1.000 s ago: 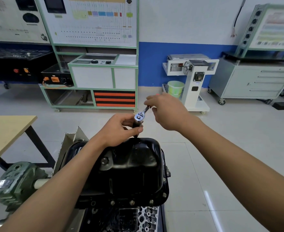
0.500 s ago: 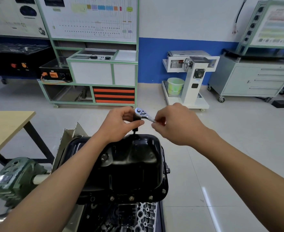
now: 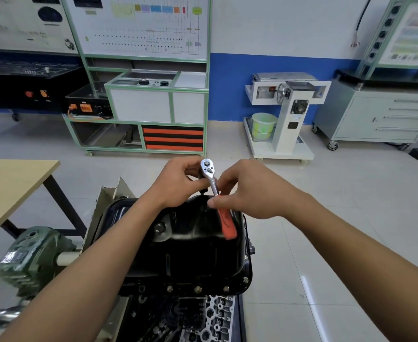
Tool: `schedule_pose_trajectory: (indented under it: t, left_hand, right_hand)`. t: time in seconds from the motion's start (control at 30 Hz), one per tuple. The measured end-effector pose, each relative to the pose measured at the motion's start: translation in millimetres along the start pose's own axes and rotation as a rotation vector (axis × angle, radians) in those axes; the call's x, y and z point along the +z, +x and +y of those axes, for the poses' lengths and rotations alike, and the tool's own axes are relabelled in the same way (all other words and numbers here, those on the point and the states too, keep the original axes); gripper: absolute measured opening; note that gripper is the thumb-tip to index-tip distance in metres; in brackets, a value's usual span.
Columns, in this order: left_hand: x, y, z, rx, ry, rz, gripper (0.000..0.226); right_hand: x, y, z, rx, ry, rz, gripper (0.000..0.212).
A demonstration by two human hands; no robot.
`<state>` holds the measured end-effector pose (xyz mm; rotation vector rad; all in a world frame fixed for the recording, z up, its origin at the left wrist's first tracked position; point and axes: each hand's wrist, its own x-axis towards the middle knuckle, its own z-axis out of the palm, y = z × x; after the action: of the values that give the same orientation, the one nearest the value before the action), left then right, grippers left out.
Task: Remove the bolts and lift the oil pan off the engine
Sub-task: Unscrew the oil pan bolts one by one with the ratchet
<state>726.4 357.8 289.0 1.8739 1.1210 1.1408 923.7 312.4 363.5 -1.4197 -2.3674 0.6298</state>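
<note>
Pan: I see the black pan sitting on the engine, dome up, in the lower middle of my view; everything below is placed against it.
Bolts: a row of bolts shows along the pan's near flange, with more up its right edge; they look seated.
Ratchet: the ratchet stands over the pan's far edge, chrome head up, shaft slanting down toward me, its red handle lying across the pan's top right.
Left hand: my left hand is at the pan's far edge, its grip closed around the dark part under the ratchet head; I cannot tell what that part seats on.
Right hand: my right hand is just right of the left, above the pan's far right corner, its grip pinching the ratchet shaft where chrome meets red.
Plug: a hex plug sits on the pan's left slope.
Gearbox: a green gearbox stands left of the pan.
Tabletop: a pale wooden tabletop lies further left of the pan and beyond.
Floor: light tiled floor spreads right of the pan.
</note>
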Motion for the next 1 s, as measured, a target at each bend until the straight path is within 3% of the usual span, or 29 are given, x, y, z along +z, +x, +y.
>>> schedule_pose_trajectory:
  t: [0.17, 0.4, 0.53, 0.7, 0.87, 1.0]
  left_hand:
    - [-2.4, -0.6, 0.7, 0.011, -0.025, -0.078, 0.01]
    - [-4.3, -0.5, -0.8, -0.079, -0.06, -0.077, 0.025]
    - [-5.9, 0.2, -0.4, -0.112, -0.088, -0.126, 0.02]
    - [-5.3, 2.2, 0.5, -0.116, -0.097, -0.106, 0.026]
    - [-2.9, 1.5, 0.1, -0.095, -0.069, -0.065, 0.025]
    - [-2.1, 2.6, 0.6, -0.095, -0.027, 0.005, 0.025]
  right_hand:
    - [-16.9, 3.2, 7.3, -0.006, -0.102, -0.012, 0.012]
    - [-16.6, 37.2, 19.1, -0.024, -0.39, 0.178, 0.033]
    - [-13.0, 54.1, 20.5, -0.062, -0.371, 0.224, 0.043]
    - [-0.7, 53.1, 18.9, -0.139, -0.313, 0.166, 0.051]
    - [-1.0, 43.6, 21.7, -0.114, -0.333, 0.208, 0.028]
    - [-7.9, 31.8, 20.3, 0.011, -0.423, 0.249, 0.027]
